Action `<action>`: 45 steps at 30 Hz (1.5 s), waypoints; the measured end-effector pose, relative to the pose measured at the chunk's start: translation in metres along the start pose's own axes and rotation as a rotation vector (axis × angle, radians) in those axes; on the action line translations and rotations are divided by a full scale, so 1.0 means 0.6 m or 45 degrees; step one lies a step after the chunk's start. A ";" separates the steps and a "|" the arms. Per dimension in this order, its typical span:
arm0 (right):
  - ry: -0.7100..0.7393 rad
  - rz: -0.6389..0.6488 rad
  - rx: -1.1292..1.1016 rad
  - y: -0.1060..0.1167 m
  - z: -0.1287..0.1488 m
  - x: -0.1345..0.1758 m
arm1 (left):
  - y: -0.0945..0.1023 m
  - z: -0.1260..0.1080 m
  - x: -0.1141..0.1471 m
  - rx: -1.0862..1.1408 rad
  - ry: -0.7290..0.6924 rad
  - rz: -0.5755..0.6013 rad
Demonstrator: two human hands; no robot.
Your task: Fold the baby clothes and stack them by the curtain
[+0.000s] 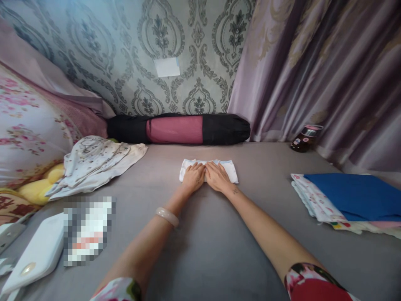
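White folded cloth (231,169) lay just in front of the black-and-pink roll (175,129). My left hand (194,176) and right hand (216,175) rested on it, fingers mostly straight, gripping nothing I saw. Soft, even pressing seemed best.

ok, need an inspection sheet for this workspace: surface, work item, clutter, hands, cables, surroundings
Surface: grey sheet, mostly smooth.
Work item: folded white cloth, lying flat.
Clutter: printed cloth and white object left; fabric stack and bottle right.
Hands: left hand and right hand side by side, fingers resting on the cloth.
Cables: nothing seen clearly.
Surroundings: patterned wall, curtain, black-and-pink roll along the wall.
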State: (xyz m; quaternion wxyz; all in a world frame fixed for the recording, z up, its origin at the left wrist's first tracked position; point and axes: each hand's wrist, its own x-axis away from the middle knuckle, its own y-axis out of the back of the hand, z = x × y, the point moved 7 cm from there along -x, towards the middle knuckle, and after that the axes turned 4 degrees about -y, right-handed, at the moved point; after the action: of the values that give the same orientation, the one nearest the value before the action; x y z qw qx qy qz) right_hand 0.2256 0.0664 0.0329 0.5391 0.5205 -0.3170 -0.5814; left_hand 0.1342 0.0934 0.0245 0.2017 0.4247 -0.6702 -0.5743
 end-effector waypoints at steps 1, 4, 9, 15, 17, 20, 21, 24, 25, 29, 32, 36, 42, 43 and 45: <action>-0.012 0.015 0.002 -0.005 -0.004 -0.001 | -0.004 0.004 -0.001 0.003 0.030 0.018; -0.048 0.052 0.006 -0.015 -0.012 -0.003 | -0.009 0.009 -0.004 -0.006 0.093 0.060; -0.079 0.100 0.003 -0.018 -0.016 -0.008 | -0.006 0.005 -0.011 -0.055 0.140 0.105; -0.140 0.108 0.026 -0.019 -0.030 -0.014 | -0.004 0.015 -0.014 -0.096 0.245 0.094; -0.155 0.085 0.050 -0.019 -0.037 -0.015 | -0.003 0.019 -0.015 -0.137 0.255 0.065; -0.168 0.082 0.086 -0.021 -0.047 -0.014 | -0.002 0.028 -0.012 -0.176 0.281 0.009; -0.178 0.085 0.095 -0.021 -0.051 -0.014 | -0.002 0.033 -0.011 -0.177 0.296 -0.007; -0.229 0.084 0.119 -0.019 -0.060 -0.011 | -0.005 0.050 -0.003 -0.160 0.351 -0.023; -0.249 0.080 0.127 -0.018 -0.063 -0.010 | -0.006 0.056 -0.001 -0.149 0.366 -0.017; -0.314 0.054 0.161 -0.013 -0.073 -0.004 | -0.008 0.074 0.012 -0.112 0.412 -0.010; -0.368 0.032 0.173 -0.010 -0.082 -0.001 | -0.002 0.080 0.020 -0.093 0.407 -0.042; -0.442 0.007 0.177 -0.007 -0.090 0.004 | 0.001 0.086 0.026 -0.062 0.389 -0.040; -0.567 -0.072 0.174 0.000 -0.099 0.016 | 0.001 0.090 0.027 -0.050 0.389 -0.050; -0.583 -0.077 0.169 0.001 -0.101 0.018 | 0.000 0.091 0.027 -0.046 0.388 -0.048; -0.609 -0.084 0.157 0.002 -0.104 0.021 | 0.000 0.093 0.028 -0.035 0.396 -0.042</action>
State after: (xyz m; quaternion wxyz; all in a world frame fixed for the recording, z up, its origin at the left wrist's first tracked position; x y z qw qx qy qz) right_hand 0.2863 0.0659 0.0145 0.3965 0.4099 -0.4533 -0.6850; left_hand 0.0827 0.1131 0.0067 0.2994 0.5166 -0.6159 -0.5140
